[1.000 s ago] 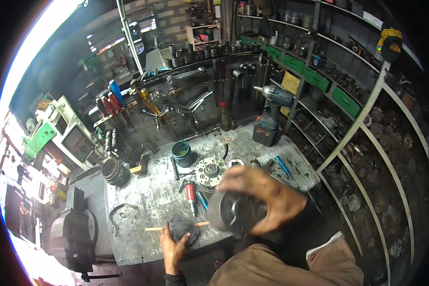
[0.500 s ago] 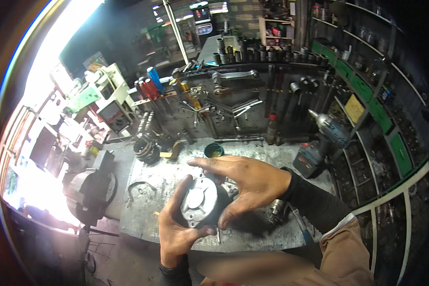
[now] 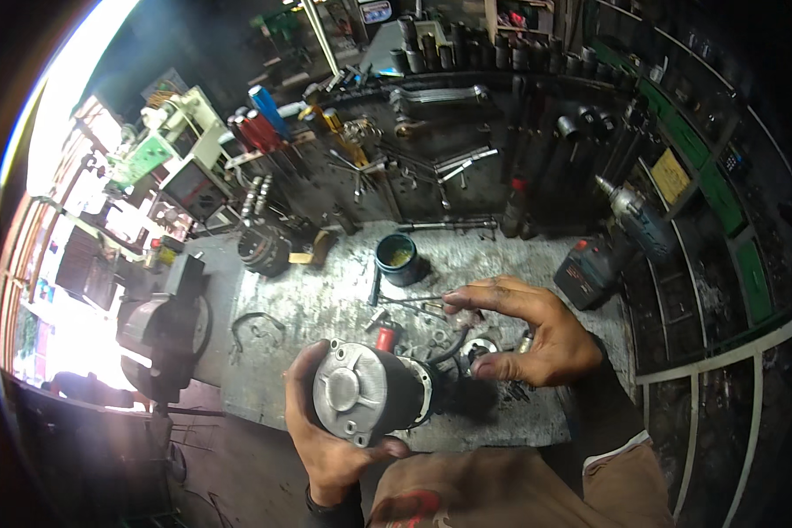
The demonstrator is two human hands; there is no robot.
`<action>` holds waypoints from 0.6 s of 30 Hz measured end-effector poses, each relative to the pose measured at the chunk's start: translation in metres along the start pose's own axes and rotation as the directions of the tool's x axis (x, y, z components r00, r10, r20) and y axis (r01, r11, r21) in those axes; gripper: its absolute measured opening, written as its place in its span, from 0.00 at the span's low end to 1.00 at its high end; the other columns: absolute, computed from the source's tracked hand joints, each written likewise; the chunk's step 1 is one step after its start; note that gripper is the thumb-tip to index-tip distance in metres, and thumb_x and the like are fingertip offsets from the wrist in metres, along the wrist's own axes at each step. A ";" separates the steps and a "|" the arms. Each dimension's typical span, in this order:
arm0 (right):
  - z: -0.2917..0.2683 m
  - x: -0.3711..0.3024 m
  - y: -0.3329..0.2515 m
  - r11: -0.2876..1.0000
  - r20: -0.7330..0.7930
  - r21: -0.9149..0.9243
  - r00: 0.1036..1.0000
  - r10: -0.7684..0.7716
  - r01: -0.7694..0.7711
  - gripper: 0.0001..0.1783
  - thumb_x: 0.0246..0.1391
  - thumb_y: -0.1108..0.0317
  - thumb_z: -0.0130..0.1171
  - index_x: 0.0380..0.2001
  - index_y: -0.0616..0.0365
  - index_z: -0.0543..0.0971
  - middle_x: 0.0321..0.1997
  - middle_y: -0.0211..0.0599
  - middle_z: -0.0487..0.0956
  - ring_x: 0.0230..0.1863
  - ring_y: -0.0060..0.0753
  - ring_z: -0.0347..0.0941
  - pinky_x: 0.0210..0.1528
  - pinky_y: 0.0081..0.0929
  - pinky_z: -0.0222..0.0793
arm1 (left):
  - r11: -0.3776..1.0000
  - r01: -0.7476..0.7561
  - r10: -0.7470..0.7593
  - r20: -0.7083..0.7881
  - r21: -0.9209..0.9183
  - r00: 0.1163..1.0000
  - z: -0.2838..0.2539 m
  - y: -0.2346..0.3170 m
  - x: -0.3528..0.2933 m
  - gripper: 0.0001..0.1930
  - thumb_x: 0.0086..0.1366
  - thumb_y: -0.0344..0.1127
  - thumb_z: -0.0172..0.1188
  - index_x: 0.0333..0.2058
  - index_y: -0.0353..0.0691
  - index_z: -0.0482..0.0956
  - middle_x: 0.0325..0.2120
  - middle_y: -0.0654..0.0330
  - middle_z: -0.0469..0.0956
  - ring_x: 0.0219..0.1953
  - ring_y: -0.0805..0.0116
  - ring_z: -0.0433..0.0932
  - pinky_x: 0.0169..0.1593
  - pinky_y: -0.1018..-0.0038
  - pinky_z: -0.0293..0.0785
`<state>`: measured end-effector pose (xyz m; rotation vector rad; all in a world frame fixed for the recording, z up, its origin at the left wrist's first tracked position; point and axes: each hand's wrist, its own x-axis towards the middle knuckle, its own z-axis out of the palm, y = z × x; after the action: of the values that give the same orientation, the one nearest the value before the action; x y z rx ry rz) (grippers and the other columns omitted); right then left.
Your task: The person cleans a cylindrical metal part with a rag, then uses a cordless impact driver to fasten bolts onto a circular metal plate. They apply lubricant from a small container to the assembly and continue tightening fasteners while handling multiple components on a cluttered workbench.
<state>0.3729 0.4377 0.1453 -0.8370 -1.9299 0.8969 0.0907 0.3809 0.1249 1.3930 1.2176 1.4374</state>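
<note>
While the left grip [image 3: 327,458] curls around a dark cylindrical housing [image 3: 370,393], thumb along its near edge and fingers along its left side, the right grip [image 3: 550,345] hangs spread, thumb and fingers apart, just right of the housing above the tabletop [image 3: 321,299], its forearm [image 3: 600,392] slanting in from the lower right.

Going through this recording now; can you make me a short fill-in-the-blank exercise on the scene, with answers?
1. The metal housing is gripped by the person's ____ hand, while the right hand is spread open.
2. In the picture, the power tool is to the ____ of the cup.
3. The drawers in the shelving are ____.
4. Beside the red handles stands a taller ____ one.

Missing words: left; right; green; blue.
</note>
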 end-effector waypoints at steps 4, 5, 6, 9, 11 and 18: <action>0.007 -0.004 -0.011 0.967 -0.002 -0.207 0.988 -0.152 0.148 0.41 0.42 0.50 0.80 0.57 0.64 0.80 0.56 0.49 0.81 0.59 0.48 0.76 0.62 0.45 0.69 | 0.981 -0.150 0.150 0.006 0.121 0.989 0.014 -0.001 -0.011 0.73 0.27 0.61 0.89 0.67 0.25 0.58 0.57 0.51 0.69 0.58 0.60 0.74 0.64 0.63 0.70; 0.009 -0.003 -0.015 0.969 0.006 -0.187 0.986 -0.165 0.163 0.40 0.44 0.51 0.79 0.57 0.63 0.80 0.56 0.50 0.81 0.60 0.49 0.76 0.62 0.46 0.67 | 0.972 -0.175 0.173 0.026 0.160 0.985 0.015 -0.001 -0.011 0.73 0.27 0.61 0.89 0.68 0.25 0.58 0.56 0.51 0.70 0.58 0.60 0.74 0.64 0.63 0.70; 0.011 -0.004 -0.018 0.974 0.018 -0.160 0.987 -0.157 0.158 0.39 0.46 0.53 0.78 0.58 0.62 0.79 0.57 0.51 0.81 0.60 0.50 0.76 0.63 0.47 0.66 | 0.959 -0.203 0.198 0.045 0.198 0.979 0.014 -0.001 -0.009 0.73 0.28 0.61 0.89 0.68 0.24 0.58 0.56 0.51 0.70 0.58 0.61 0.74 0.64 0.63 0.70; 0.017 -0.002 -0.023 0.979 0.032 -0.151 0.991 -0.131 0.135 0.36 0.48 0.55 0.77 0.58 0.61 0.80 0.57 0.50 0.81 0.61 0.50 0.76 0.64 0.47 0.66 | 0.969 -0.176 0.160 0.099 0.174 0.982 0.003 0.001 0.000 0.73 0.28 0.62 0.88 0.67 0.23 0.60 0.56 0.48 0.72 0.57 0.59 0.75 0.63 0.63 0.72; 0.019 -0.002 -0.023 0.977 0.010 -0.197 0.997 -0.075 0.076 0.35 0.48 0.56 0.77 0.57 0.61 0.81 0.56 0.49 0.82 0.60 0.51 0.76 0.64 0.47 0.66 | 0.985 0.091 -0.095 -0.022 -0.143 0.995 -0.006 0.004 0.007 0.76 0.26 0.68 0.85 0.67 0.21 0.60 0.57 0.44 0.74 0.55 0.58 0.79 0.59 0.63 0.78; 0.020 -0.003 -0.019 0.987 -0.090 -0.162 0.995 -0.035 0.020 0.31 0.45 0.57 0.78 0.51 0.62 0.83 0.53 0.48 0.82 0.58 0.49 0.78 0.63 0.46 0.70 | 0.967 0.097 -0.084 0.064 -0.237 0.994 -0.005 0.004 0.004 0.76 0.25 0.62 0.89 0.68 0.23 0.57 0.52 0.46 0.78 0.58 0.59 0.78 0.65 0.62 0.70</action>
<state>0.3527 0.4197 0.1518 -0.9271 -1.9463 0.6795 0.0853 0.3837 0.1298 1.1883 1.0229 1.4227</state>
